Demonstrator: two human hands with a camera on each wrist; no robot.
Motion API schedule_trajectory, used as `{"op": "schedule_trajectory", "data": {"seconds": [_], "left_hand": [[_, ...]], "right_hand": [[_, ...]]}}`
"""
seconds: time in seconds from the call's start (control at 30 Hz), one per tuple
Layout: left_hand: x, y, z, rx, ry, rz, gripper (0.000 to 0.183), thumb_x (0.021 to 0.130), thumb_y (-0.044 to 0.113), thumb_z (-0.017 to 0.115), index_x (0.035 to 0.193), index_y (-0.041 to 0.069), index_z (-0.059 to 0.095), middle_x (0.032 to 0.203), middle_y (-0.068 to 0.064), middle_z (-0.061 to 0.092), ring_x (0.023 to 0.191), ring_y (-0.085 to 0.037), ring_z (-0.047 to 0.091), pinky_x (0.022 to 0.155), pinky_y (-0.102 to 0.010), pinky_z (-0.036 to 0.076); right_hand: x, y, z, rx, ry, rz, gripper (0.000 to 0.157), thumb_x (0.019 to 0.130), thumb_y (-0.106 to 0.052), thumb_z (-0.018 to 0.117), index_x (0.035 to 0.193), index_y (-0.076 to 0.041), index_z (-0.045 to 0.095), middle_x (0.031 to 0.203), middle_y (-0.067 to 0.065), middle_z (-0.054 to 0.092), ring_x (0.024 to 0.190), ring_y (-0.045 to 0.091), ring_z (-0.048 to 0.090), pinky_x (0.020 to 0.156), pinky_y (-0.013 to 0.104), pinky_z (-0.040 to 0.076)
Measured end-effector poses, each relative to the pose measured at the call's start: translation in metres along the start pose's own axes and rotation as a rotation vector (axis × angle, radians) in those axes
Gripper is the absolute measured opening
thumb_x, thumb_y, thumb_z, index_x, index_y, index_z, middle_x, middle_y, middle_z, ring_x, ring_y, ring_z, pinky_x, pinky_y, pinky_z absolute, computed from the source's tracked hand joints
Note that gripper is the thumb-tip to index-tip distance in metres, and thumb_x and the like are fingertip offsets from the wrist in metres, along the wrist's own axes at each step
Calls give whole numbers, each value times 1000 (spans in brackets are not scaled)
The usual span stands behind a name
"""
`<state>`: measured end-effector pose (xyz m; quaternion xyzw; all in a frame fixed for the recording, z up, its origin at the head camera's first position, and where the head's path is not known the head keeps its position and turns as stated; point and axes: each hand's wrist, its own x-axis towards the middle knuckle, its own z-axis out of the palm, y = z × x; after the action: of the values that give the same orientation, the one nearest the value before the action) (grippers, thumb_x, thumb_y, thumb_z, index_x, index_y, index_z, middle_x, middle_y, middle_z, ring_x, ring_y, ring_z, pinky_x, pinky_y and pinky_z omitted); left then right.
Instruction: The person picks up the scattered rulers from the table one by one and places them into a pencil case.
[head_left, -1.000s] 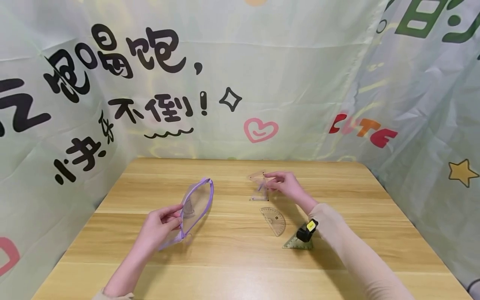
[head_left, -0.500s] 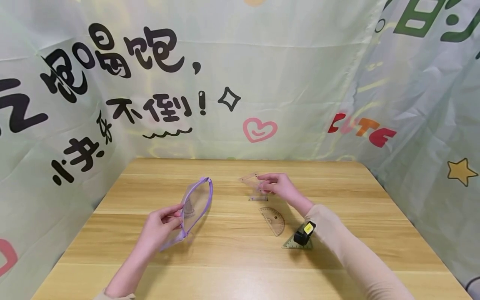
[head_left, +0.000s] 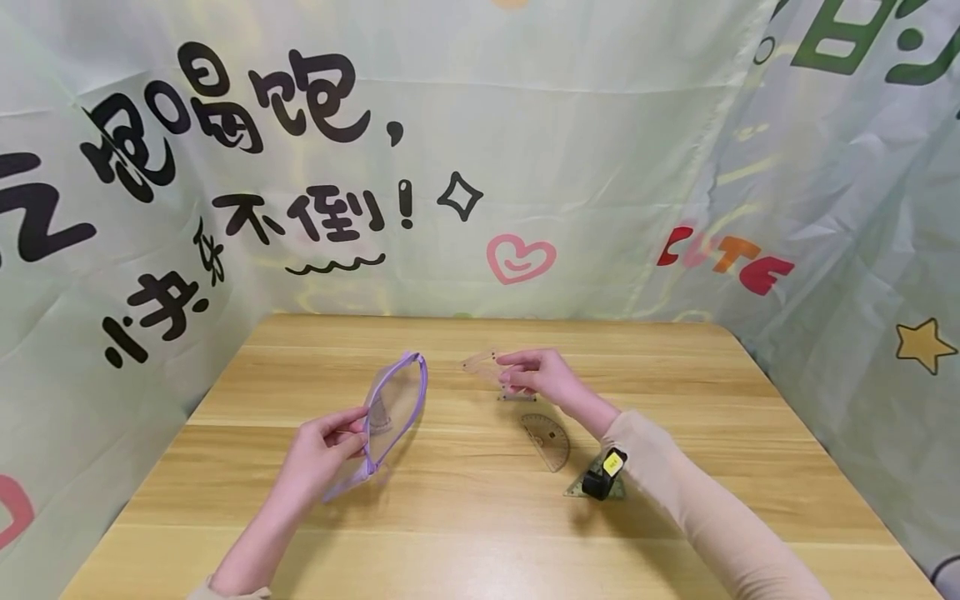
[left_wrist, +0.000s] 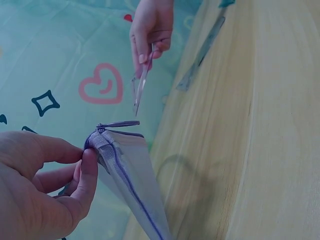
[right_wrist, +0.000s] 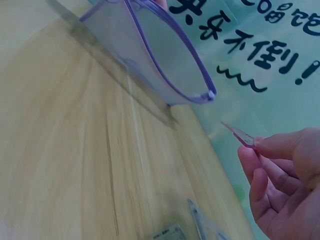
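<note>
My left hand (head_left: 322, 450) pinches the rim of a see-through zip pouch (head_left: 401, 400) with purple edging, held up with its mouth gaping toward the right. A marked clear piece (head_left: 380, 414) shows through the pouch wall; its exact kind is unclear. In the left wrist view, thumb and forefinger squeeze the pouch (left_wrist: 132, 170) near its zipper end. My right hand (head_left: 551, 379) pinches a clear, pinkish set square (head_left: 478, 363) by one edge, above the table and apart from the pouch. The right wrist view shows that set square (right_wrist: 243, 136) nearly edge-on.
On the wooden table (head_left: 465, 517), a clear piece with a straight edge (head_left: 517, 397) lies partly hidden below the right hand. A clear protractor (head_left: 547, 442) lies nearer. A greenish set square (head_left: 581, 486) is partly covered by the black wrist camera (head_left: 603, 477). Printed cloth (head_left: 450, 100) surrounds the table.
My right hand has moved left toward the pouch with the set square, away from the pieces on the table. The left hand and pouch stay nearly still.
</note>
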<state>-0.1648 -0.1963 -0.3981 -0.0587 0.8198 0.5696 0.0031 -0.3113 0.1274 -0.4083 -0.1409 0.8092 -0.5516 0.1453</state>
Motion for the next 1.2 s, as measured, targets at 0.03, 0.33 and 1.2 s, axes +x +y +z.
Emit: {"op": "schedule_trajectory", "data": {"seconds": [0.03,0.33,1.2], "left_hand": [[0,0,0,-2,-1,1,42,92,-1,62,133,-7,56,107,-16,64,82,-7,64,78,-23,64],[2,1,1,-4,-12,-18,41,92,-2,59,134,-6,56,104,-12,62,85,-7,63,83,-25,63],[-1,2,3,1,-11,-19,43,91,0,61,134,-5,56,105,-13,63,85,-8,64,82,-27,64]], "right_hand": [[0,-1,1,5,-8,2,40,94,-10,65,132,3,60,108,22,73,77,18,72,61,22,57],[-6,-5,10,14,-7,36,38,93,-13,68,129,-2,64,103,14,75,80,21,74,73,35,63],[-7,-22,41,9,-121,11,41,91,-10,68,132,-6,61,105,16,75,78,13,73,86,49,63]]}}
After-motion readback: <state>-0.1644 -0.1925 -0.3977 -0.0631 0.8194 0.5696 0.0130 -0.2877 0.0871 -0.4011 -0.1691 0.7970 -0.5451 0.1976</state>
